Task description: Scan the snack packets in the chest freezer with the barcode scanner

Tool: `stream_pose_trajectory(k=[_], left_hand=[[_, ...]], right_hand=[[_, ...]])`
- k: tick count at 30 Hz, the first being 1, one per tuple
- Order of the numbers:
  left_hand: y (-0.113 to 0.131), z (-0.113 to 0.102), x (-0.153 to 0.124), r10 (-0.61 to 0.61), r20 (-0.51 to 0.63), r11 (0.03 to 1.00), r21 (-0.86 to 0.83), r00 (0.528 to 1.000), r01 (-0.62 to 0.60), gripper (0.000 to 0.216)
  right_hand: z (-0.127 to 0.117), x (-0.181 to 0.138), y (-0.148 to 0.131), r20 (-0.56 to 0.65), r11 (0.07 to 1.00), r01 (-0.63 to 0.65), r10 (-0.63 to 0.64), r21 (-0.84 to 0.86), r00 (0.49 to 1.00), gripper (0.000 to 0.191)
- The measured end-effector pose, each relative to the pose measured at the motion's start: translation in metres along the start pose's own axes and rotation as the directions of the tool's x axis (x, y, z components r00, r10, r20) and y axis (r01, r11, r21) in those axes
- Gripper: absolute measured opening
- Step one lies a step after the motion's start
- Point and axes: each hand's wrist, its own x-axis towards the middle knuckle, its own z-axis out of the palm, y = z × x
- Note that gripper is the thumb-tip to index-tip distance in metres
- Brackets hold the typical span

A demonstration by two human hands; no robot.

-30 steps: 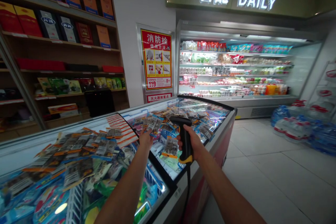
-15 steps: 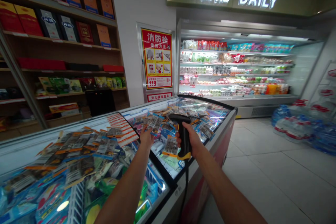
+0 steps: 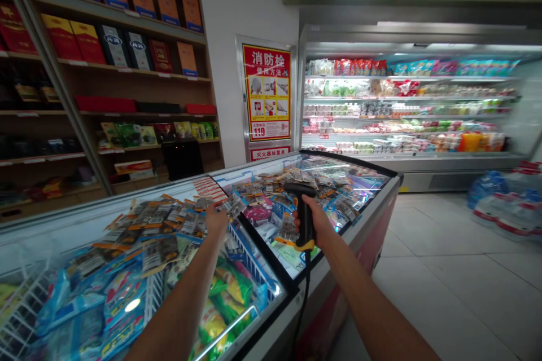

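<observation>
Barcode scanner point(image 3: 302, 214) upright over right half of chest freezer point(image 3: 383, 180), black body, yellow band at grip base, cable hanging down freezer front. Right hand point(image 3: 318, 224) wrapped around its handle. Left hand point(image 3: 217, 220) pinching small packet point(image 3: 234, 203) at edge of packet spread on glass lid. Wooden shelves point(image 3: 127, 70) with boxes on left, fire-hydrant poster point(image 3: 266, 93) behind, refrigerated display point(image 3: 406, 107) beyond.

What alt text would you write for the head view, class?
A person's right hand grips a black barcode scanner over a glass-topped chest freezer, while the left hand holds a small packet. Stocked shelves and a lit chiller stand behind.
</observation>
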Motion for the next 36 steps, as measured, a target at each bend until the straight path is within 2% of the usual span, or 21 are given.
stream_pose_trajectory(k=[2,5,8,10,14,16,18,25,27,29,32,34,36], left_hand=[[0.001,-0.018,-0.003,-0.012,-0.064,0.994,0.106,0.998,0.019,0.037],[0.003,-0.035,-0.009,0.146,-0.090,0.943,0.314,0.985,-0.111,0.038],[0.001,-0.038,-0.016,0.335,-0.099,0.824,0.513,0.937,-0.240,0.037],[0.000,-0.033,-0.021,0.393,-0.054,0.746,0.602,0.918,-0.284,0.037],[0.000,-0.016,-0.027,0.373,0.251,0.636,0.632,0.893,-0.443,0.037],[-0.001,-0.011,-0.027,0.352,0.348,0.619,0.610,0.869,-0.495,0.031],[-0.003,-0.010,-0.024,0.340,0.361,0.620,0.608,0.868,-0.496,0.026],[-0.006,-0.022,-0.010,0.292,0.264,0.619,0.681,0.919,-0.392,0.029],[0.005,-0.016,-0.017,0.322,0.246,0.628,0.667,0.914,-0.400,0.028],[0.021,-0.001,-0.029,0.352,0.285,0.655,0.605,0.892,-0.452,0.029],[0.046,0.031,-0.053,0.332,0.491,0.717,0.423,0.805,-0.554,0.034],[0.058,0.052,-0.068,0.267,0.577,0.774,0.349,0.772,-0.529,0.039],[0.065,0.070,-0.078,0.210,0.587,0.809,0.345,0.782,-0.476,0.045]], right_hand=[[0.002,0.000,0.000,0.004,1.000,-0.009,0.009,0.002,1.000,0.023],[0.004,-0.001,0.000,0.005,1.000,-0.011,0.011,0.000,1.000,0.022],[0.006,-0.003,0.001,0.009,1.000,-0.002,0.002,0.003,1.000,0.022],[0.005,-0.004,0.001,0.014,1.000,0.002,-0.002,0.003,1.000,0.022],[-0.001,-0.002,0.002,0.009,1.000,0.001,-0.001,-0.001,1.000,0.023],[-0.004,-0.001,0.002,0.002,1.000,-0.003,0.003,0.003,1.000,0.024],[-0.008,0.000,0.002,-0.012,1.000,-0.003,0.003,0.003,1.000,0.024],[-0.020,-0.002,-0.004,-0.062,1.000,0.024,-0.025,-0.007,0.998,0.022],[-0.024,-0.003,-0.006,-0.073,1.000,0.029,-0.028,0.000,0.997,0.022],[-0.027,-0.005,-0.008,-0.083,0.999,0.031,-0.030,0.010,0.996,0.022],[-0.031,-0.006,-0.010,-0.087,0.999,0.027,-0.025,0.027,0.996,0.022],[-0.034,-0.007,-0.011,-0.089,0.999,0.029,-0.026,0.027,0.996,0.022],[-0.036,-0.008,-0.012,-0.102,0.999,0.036,-0.034,0.017,0.994,0.022]])
